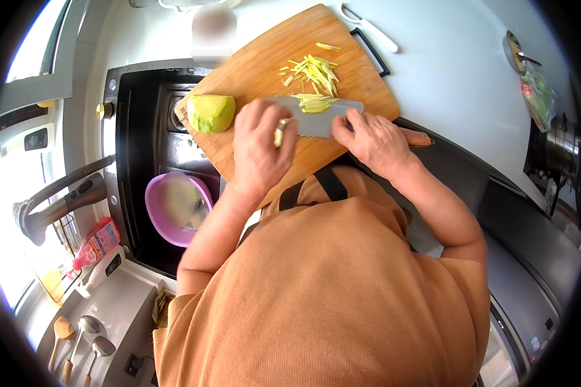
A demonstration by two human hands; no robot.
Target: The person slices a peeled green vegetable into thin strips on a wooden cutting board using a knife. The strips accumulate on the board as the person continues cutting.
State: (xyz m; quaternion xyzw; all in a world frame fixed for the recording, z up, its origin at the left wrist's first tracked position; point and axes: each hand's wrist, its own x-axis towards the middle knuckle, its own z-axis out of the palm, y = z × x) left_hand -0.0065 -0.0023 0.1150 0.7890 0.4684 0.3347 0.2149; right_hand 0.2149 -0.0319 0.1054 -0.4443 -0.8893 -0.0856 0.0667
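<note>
On the wooden cutting board (252,71), my right hand (376,140) grips a wide-bladed kitchen knife (316,124); its wooden handle pokes out past the hand. The blade lies nearly flat, with a small bundle of yellow-green vegetable strips (314,103) on it. My left hand (263,145), somewhat blurred, is curled at the blade's left end, and a small yellow-green piece shows between its fingers. A looser pile of cut strips (313,71) lies beyond the blade. Left of my left hand sits a large peeled pale-green vegetable piece (211,113) with a cut top.
The board overlaps a black sink (132,155) at left, where a purple basin (156,209) holds cloudy liquid. A white-handled peeler (377,33) rests beyond the board. Faucet (71,187), pink bottle (100,242) and several spoons (89,324) stand left; a bagged item (539,97) lies far right.
</note>
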